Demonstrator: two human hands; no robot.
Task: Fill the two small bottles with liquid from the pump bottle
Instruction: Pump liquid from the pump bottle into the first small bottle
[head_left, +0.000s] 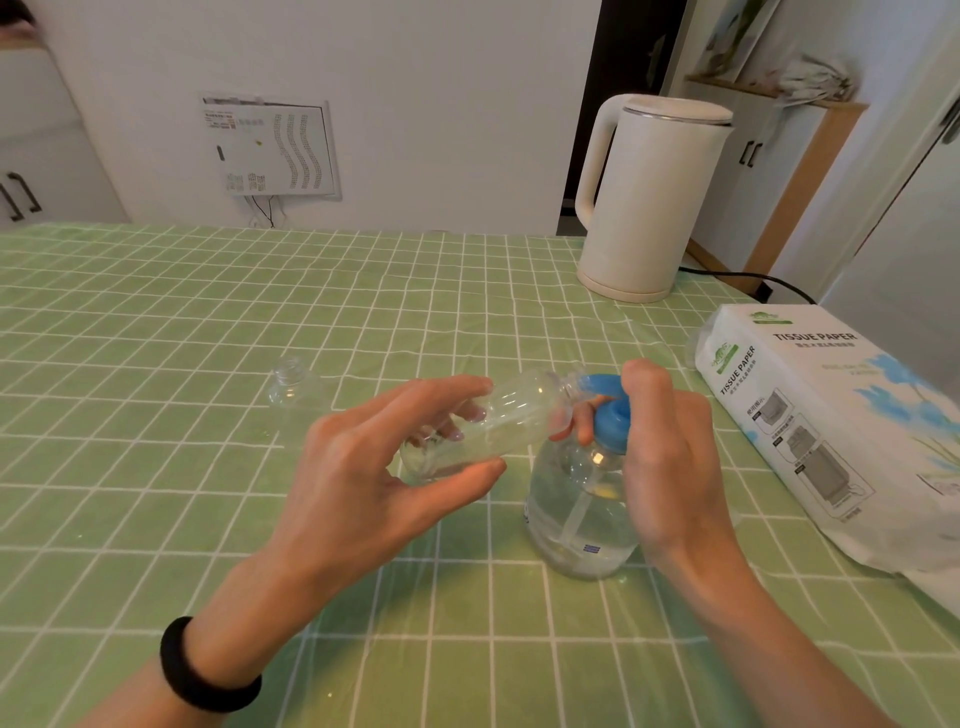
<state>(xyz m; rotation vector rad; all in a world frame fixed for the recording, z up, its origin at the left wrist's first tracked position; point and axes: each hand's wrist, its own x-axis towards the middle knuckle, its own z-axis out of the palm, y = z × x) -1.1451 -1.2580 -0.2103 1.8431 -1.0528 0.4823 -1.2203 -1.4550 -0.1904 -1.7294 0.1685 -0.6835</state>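
Cream electric kettle (649, 208) standing far right on a green checked tablecloth (156, 338), black cord (748, 278) trailing behind it; white tissue paper pack (831, 426) lying near the right edge; white vented panel (270, 145) on the wall beyond

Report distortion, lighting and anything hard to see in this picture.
Head view: wide-angle distortion leans the kettle and wall edges outward; light is soft, with a faint shadow beneath the pump bottle; a small glare spot sits on its shoulder; the spare clear bottle almost melts into the tablecloth.

Left tablecloth (156, 322) open — kettle (649, 197), tissue pack (831, 426) block right.
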